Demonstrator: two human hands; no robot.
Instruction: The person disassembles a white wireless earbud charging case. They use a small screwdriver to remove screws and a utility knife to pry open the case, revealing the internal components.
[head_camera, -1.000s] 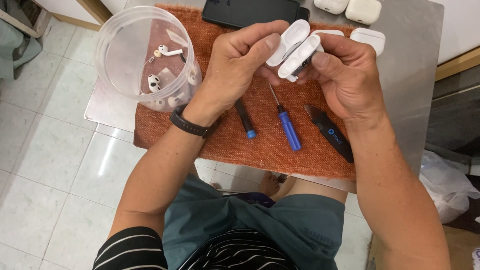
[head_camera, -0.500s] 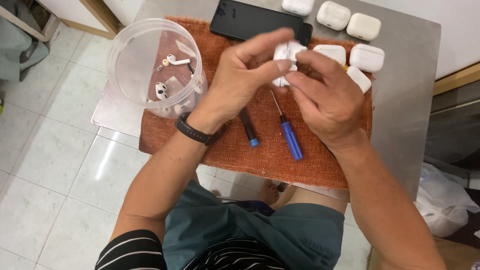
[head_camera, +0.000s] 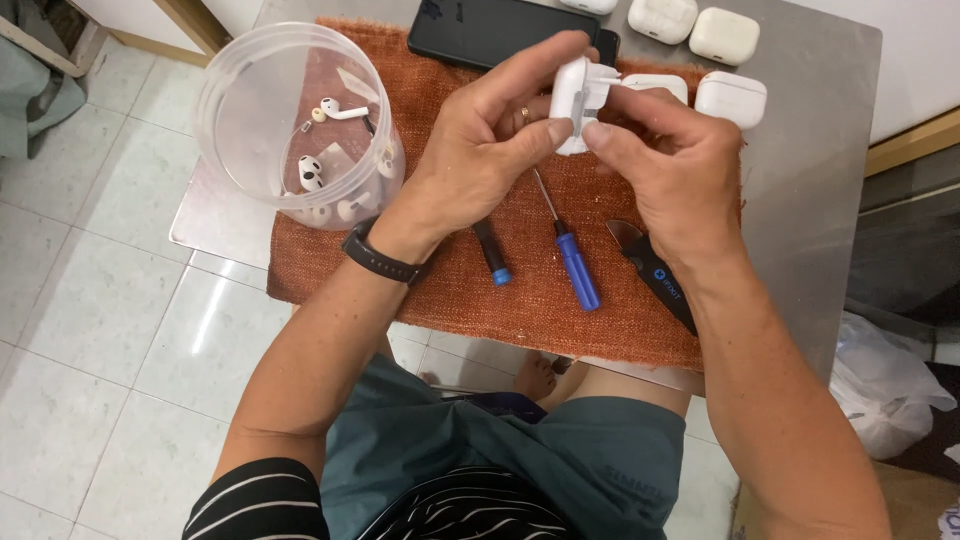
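Observation:
Both hands hold one white earbud charging case (head_camera: 572, 95) above the rust-coloured cloth (head_camera: 540, 300). My left hand (head_camera: 490, 150) grips the case's left side between thumb and fingers. My right hand (head_camera: 670, 165) pinches the case's right side and its hinged lid. The case looks open, with the lid turned up. Under the hands lie a blue-handled screwdriver (head_camera: 575, 262), a black and blue tool (head_camera: 492, 255) and a black pry tool (head_camera: 655, 272).
A clear plastic tub (head_camera: 240, 110) with several white earbuds stands at the left of the small metal table (head_camera: 810, 170). A black phone (head_camera: 480, 30) and several more white cases (head_camera: 730, 97) lie at the back. Tiled floor surrounds the table; a white bag (head_camera: 885, 385) sits right.
The view has shifted slightly. The case has been turned more upright between my hands, and my right fingers have moved onto its lid side.

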